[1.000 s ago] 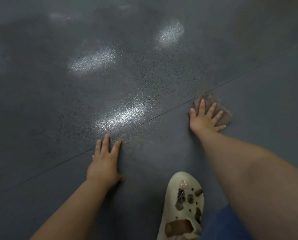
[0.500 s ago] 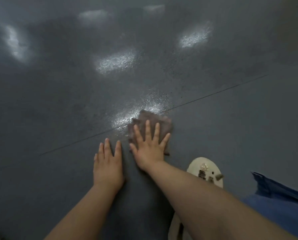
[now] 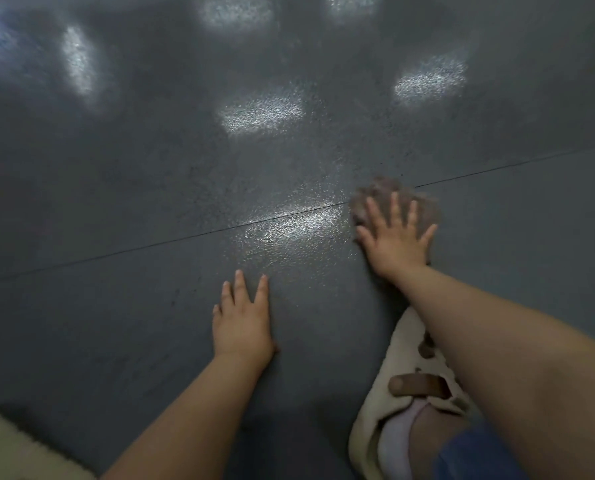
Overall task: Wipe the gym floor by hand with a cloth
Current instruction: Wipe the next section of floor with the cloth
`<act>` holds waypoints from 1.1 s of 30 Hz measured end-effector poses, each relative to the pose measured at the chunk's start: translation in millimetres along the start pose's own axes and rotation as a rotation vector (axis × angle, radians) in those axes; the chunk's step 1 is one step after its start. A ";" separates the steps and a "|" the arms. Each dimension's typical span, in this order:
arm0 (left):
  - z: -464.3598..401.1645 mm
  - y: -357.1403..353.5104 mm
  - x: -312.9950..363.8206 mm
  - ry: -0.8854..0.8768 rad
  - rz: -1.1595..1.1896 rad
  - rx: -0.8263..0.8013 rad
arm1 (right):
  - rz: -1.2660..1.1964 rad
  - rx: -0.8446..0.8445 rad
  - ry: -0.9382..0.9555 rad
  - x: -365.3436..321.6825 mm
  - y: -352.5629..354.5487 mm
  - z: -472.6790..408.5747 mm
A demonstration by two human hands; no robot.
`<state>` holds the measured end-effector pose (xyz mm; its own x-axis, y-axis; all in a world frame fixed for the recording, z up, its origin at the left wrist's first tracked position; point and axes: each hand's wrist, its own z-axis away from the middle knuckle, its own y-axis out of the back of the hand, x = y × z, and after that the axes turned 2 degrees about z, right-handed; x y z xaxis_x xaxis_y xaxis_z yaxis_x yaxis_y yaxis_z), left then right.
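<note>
Down on the gym floor [image 3: 116,188]: right hand [image 3: 398,242] splayed flat atop brownish cloth [image 3: 379,195] for even wiping pressure, left hand [image 3: 242,318] flat, bracing, probably.

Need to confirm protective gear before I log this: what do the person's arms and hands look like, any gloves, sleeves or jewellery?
Both arms are bare from the frame edge to the wrist: no sleeves show. The left hand and right hand wear no gloves, and no rings, watch or bracelets are visible. Lower down, the person wears a cream foam clog with a brown strap, a pale sock and blue denim.
</note>
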<state>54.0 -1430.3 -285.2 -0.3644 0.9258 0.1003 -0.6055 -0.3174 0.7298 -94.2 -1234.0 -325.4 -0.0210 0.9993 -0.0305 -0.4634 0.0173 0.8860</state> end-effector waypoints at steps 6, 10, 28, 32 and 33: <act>2.5 -1.0 -21.3 -0.091 0.075 0.017 | -0.232 -0.009 -0.392 -26.5 -2.3 7.5; 8.6 -1.6 -40.1 -0.043 0.104 0.085 | -0.122 -0.010 -0.142 -103.9 -27.7 42.6; 28.2 0.9 -127.3 0.193 0.198 0.084 | -0.018 0.011 0.006 -147.6 -29.6 42.9; 29.9 2.5 -142.1 0.252 0.238 0.053 | -0.027 0.007 0.046 -194.4 -45.6 68.7; 29.9 1.8 -145.1 0.262 0.262 0.041 | 0.018 -0.001 0.142 -206.2 -54.6 80.8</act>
<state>126.9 -1559.0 -278.2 -0.6751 0.7287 0.1150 -0.4404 -0.5233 0.7295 6.9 -1438.4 -330.1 -0.1547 0.9848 -0.0796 -0.4629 -0.0010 0.8864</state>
